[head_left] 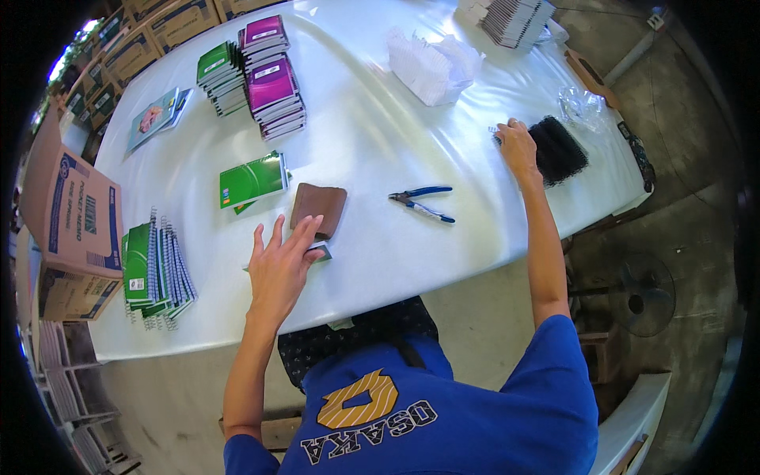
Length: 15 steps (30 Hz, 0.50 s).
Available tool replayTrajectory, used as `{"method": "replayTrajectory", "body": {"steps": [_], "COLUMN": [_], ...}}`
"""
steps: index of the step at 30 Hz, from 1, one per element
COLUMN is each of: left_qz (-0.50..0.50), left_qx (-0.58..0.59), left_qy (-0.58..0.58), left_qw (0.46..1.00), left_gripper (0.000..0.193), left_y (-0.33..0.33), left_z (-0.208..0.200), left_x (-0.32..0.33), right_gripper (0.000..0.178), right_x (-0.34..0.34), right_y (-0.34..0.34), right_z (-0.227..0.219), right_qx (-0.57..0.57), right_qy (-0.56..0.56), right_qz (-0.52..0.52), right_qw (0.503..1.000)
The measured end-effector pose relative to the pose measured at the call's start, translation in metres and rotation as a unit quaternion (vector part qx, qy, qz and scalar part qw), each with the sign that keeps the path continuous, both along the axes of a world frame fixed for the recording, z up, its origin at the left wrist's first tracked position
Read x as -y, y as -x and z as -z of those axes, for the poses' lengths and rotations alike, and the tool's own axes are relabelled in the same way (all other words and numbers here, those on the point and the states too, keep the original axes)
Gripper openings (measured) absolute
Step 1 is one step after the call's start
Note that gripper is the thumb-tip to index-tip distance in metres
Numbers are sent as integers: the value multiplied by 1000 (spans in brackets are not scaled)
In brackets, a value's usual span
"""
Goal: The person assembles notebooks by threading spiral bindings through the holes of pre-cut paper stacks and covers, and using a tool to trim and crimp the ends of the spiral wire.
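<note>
My left hand [279, 265], fingers spread, rests over a small green-edged notebook or sheet [320, 253], mostly hidden under it. Its fingertips reach the near edge of a brown block [319, 207]. At the right, my right hand [519, 152] has its fingers closed around a thin wire coil [496, 133], of which only a bit shows. Right beside that hand lies a pile of black spiral coils [564, 150]. Between my hands are blue-handled cutting pliers [423, 203]. Just beyond the brown block, a green notebook [252, 179] lies on another one.
Spiral-bound green notebooks [157, 269] are stacked at the left, beside an open cardboard box [79, 214]. Farther back stand piles of purple notebooks [271, 81] and green notebooks [222, 71]. Crumpled white paper [434, 67], clear plastic [582, 107] and a notebook stack [516, 21] lie at far right.
</note>
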<state>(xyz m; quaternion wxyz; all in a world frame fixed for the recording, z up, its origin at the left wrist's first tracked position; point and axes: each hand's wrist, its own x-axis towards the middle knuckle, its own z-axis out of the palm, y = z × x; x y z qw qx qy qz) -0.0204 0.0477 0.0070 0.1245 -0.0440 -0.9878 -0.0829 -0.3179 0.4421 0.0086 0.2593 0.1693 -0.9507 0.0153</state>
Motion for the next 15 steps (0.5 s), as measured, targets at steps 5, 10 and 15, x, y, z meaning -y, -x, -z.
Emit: {"method": "replayTrajectory", "body": {"steps": [5,10,15], "left_qz": [-19,-10,-12], "left_qx": [-11,-32,-49], "left_qy": [5,26,13], "left_qw": [1000,999,999], "left_gripper": [56,55,51], "left_y": [-3,1,0], "left_z": [6,5,7], "left_x": [2,0,1], "right_gripper": [15,19,17], "right_x": [131,202,217], "right_y": [-106,-177,-177], "right_z": [-26,-14,-4], "right_qx": [231,384,426], "right_qy": [259,347,334], "right_qz": [-273,-379,-388], "right_qw": [897,767,746]}}
